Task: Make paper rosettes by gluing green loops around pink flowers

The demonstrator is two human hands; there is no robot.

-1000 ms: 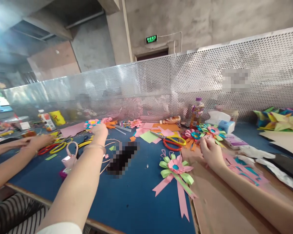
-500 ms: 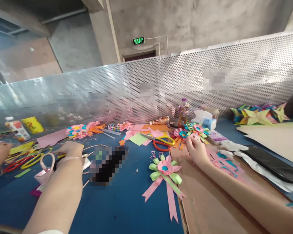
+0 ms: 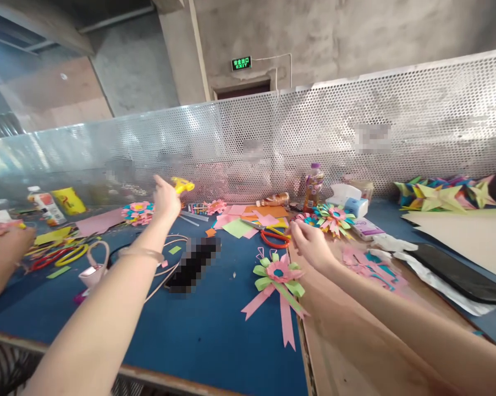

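Note:
My left hand (image 3: 166, 199) is raised over the far part of the blue table, closed on a small yellow object (image 3: 183, 185); its kind is too blurred to name. My right hand (image 3: 312, 242) is low over the brown board's left edge. Its fingers are pinched, and whatever is in them is hidden. Just past its fingertips lie scissors with red and yellow handles (image 3: 274, 238). Behind it are a pink-and-blue paper flower (image 3: 308, 218) and a multicoloured one (image 3: 332, 219). Nearer me lies a pink and green paper flower with ribbon tails (image 3: 278, 273).
A co-worker's hand (image 3: 6, 247) is at the far left, near more scissors (image 3: 58, 258). A pixelated dark object (image 3: 194, 264), cable loops and a pink bag (image 3: 93, 275) lie mid-left. A drink bottle (image 3: 314, 187), tissues (image 3: 356, 208) and a black phone (image 3: 462, 272) are rightward. A perforated metal screen (image 3: 240, 148) stands behind.
My left hand has risen from beside the pink bag and moved forward and right, now with the yellow object in it. My right hand has shifted left toward the scissors.

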